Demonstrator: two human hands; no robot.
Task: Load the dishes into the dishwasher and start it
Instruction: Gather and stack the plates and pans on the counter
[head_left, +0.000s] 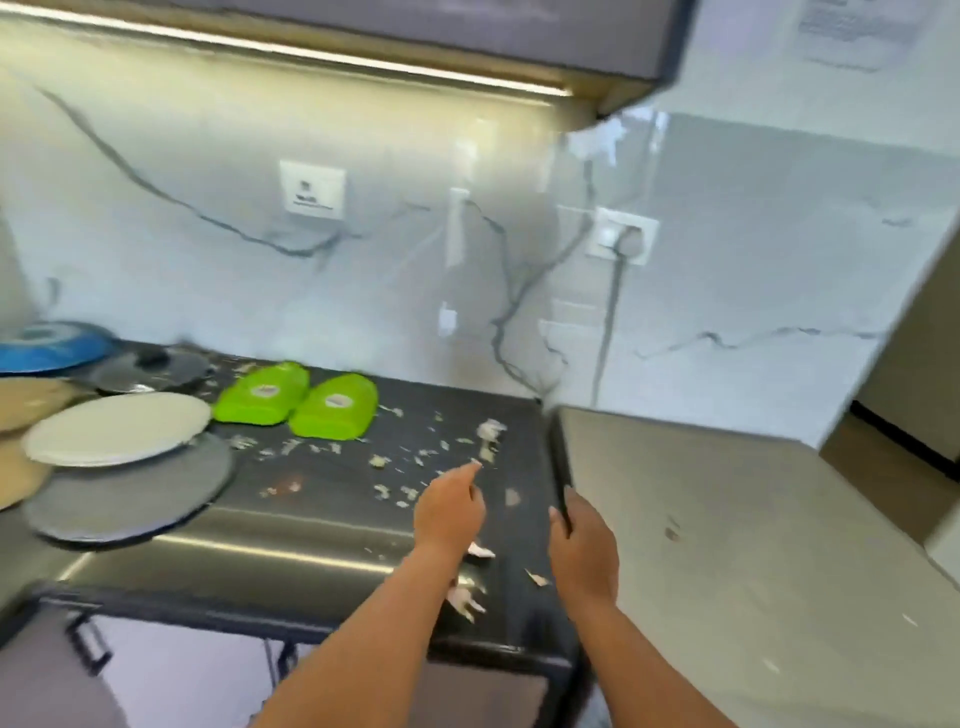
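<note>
Right hand (581, 540) grips the near end of a big pale board (727, 545) by its dark left edge, thumb on top. That edge runs near to far, and the board lies flat over the right end of the dark counter (332, 499). Left hand (451, 512) reaches forward, forefinger straight and pointing far-right, other fingers curled on nothing, among pale scraps. Far left sit stacked plates (117, 428), a pan lid (150, 369), and two green containers (296, 397).
</note>
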